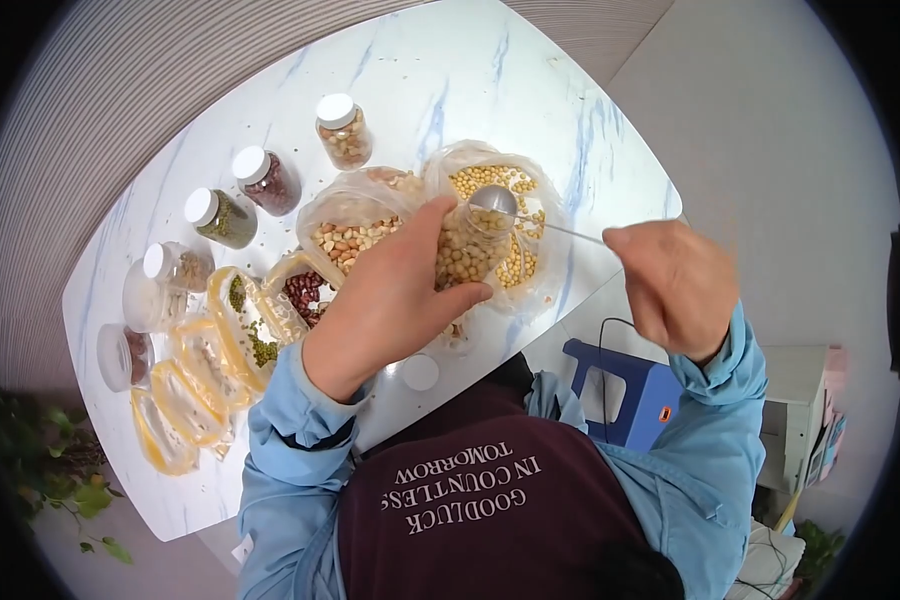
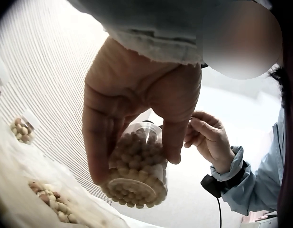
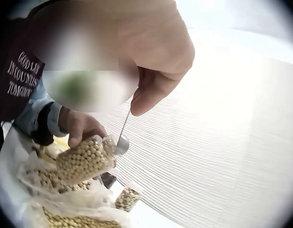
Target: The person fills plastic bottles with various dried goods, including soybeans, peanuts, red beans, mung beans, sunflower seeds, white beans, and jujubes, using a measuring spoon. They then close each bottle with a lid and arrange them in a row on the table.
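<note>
My left hand [image 1: 385,300] grips a clear jar [image 1: 467,250] of pale yellow beans, held tilted above the bags; in the left wrist view the fingers and thumb of the left hand [image 2: 141,95] clasp the jar [image 2: 137,166] on both sides. Between thumb and fingers, my right hand [image 1: 675,285] pinches the thin handle of a metal spoon [image 1: 493,200], whose bowl lies at the jar's mouth. The right wrist view shows the spoon [image 3: 122,145] against the jar's open end. Below the jar is an open plastic bag [image 1: 545,285] of yellow beans.
A bag of peanuts [image 1: 355,238] stands beside the bean bag. White-lidded jars [image 1: 344,135] line the table's far side. Yellow-edged bags [image 1: 185,400] lie at the left, and a white lid [image 1: 420,372] near the table edge. A blue stool [image 1: 625,395] stands beyond the edge.
</note>
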